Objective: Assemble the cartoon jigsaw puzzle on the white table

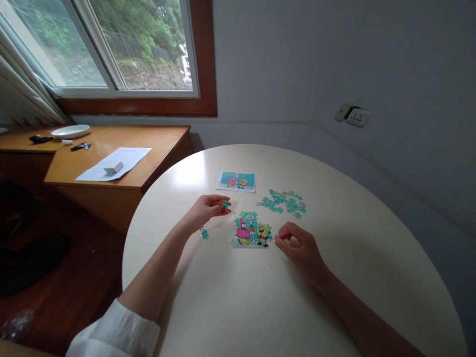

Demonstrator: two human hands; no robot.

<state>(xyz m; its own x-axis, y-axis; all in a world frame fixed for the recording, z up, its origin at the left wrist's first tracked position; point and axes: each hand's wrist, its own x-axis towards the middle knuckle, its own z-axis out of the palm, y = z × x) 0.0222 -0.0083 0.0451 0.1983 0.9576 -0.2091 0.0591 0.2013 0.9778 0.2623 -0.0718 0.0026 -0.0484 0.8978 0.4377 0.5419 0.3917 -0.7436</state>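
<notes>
My left hand [211,206] is closed in a pinch on a small green and yellow puzzle piece [225,204], raised a little to the upper left of the partly joined puzzle [251,233]. That puzzle shows a pink starfish, a tall pale figure and a yellow sponge character, with uneven edges. At its right edge my right hand [299,248] has thumb and forefinger curled close together; whatever lies between the tips is too small to make out. Loose puzzle pieces [205,233] rest by my left wrist.
A pile of loose teal pieces [284,202] lies right of and beyond the puzzle. The picture sheet [236,181] is behind it on the round white table [238,307]. A wooden desk [163,144] stands at the left, with a paper sheet [130,157] and white plate [70,131].
</notes>
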